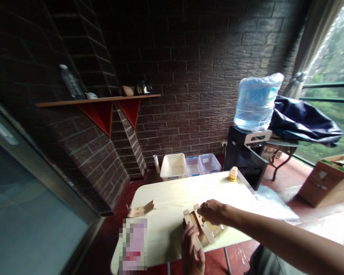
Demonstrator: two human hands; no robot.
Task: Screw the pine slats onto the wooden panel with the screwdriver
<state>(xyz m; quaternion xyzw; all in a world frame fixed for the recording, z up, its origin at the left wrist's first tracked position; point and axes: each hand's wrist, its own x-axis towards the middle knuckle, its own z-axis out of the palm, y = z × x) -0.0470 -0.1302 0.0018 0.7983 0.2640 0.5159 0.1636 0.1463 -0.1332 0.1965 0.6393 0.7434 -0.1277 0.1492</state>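
A small wooden frame piece (201, 228) lies near the front edge of a pale wooden table (172, 194). My left hand (191, 250) comes up from below and grips its near end, fingers curled round the wood. My right hand (212, 212) reaches in from the right and is closed on the far top of the same piece; something small and yellow shows under its fingers. A second wooden part (141, 209) lies apart at the table's left edge.
A yellow glue bottle (232, 173) stands at the table's far right corner. Behind the table sit white and clear plastic bins (189, 165), a water dispenser (250, 126) and a cardboard box (326, 179). A brick wall with a shelf (97, 100) stands at the left.
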